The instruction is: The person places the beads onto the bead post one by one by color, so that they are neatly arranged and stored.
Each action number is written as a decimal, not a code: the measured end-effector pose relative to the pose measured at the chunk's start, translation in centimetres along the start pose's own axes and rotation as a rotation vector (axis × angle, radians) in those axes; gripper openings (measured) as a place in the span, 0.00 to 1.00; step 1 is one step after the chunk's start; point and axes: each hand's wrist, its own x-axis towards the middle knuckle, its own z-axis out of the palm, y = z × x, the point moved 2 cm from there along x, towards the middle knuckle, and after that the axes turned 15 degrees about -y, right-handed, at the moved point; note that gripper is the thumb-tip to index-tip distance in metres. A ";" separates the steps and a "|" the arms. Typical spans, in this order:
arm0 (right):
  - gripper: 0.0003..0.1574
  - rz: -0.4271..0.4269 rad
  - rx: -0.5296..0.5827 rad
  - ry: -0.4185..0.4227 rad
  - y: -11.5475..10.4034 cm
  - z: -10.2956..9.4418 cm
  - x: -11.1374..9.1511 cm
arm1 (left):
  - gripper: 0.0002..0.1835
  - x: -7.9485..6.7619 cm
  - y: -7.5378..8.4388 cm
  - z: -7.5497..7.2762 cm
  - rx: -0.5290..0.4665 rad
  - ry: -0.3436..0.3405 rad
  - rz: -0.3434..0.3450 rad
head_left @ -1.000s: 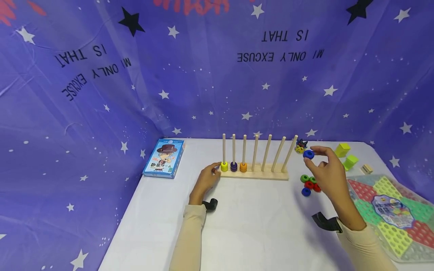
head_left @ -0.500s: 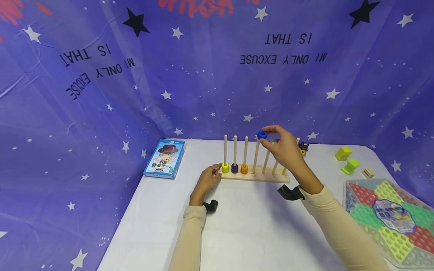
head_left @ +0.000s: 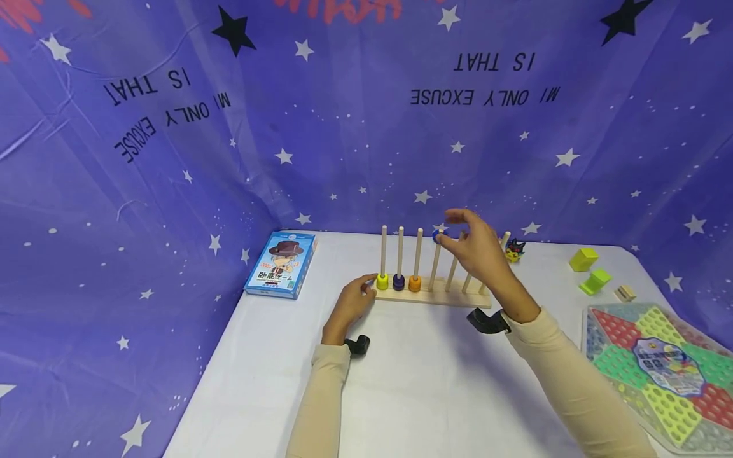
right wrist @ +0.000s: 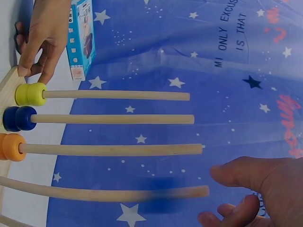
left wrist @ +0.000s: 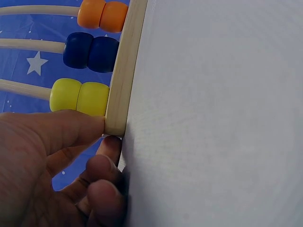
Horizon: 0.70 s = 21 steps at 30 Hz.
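A wooden peg rack [head_left: 435, 299] with a row of upright pegs stands on the white table. Its first three pegs carry yellow beads [left wrist: 79, 97], dark blue beads [left wrist: 91, 52] and orange beads [left wrist: 102, 15], a pair on each. At the rack's left end, my left hand [head_left: 350, 302] grips the base, thumb beside the yellow pair and fingers curled at the end. A blue bead [right wrist: 162, 205], blurred, is around the upper part of the fourth peg. Just beyond that peg's tip, my right hand [head_left: 480, 254] holds nothing, its thumb and fingers apart.
A blue card-game box [head_left: 280, 264] lies at the back left. On the right are a small figurine [head_left: 514, 250], green-yellow blocks [head_left: 595, 281], a small wooden piece [head_left: 625, 292] and a colourful game board [head_left: 667, 366]. A purple starry cloth hangs behind the table.
My right hand has carried the blue bead left from the table's right side to the fourth peg and let go of it there. My left hand has stayed at the rack's end.
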 end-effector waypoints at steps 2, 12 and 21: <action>0.33 -0.012 -0.001 0.023 0.1 -0.2 -0.4 | 0.24 0.0 0.0 0.0 -0.006 -0.004 0.000; 0.32 0.049 -0.019 0.220 4.1 -3.7 -5.9 | 0.23 0.1 0.4 -0.1 -0.013 -0.009 -0.019; 0.31 0.327 0.052 0.242 14.2 -3.3 -12.3 | 0.23 0.0 0.3 -0.1 -0.025 -0.024 -0.026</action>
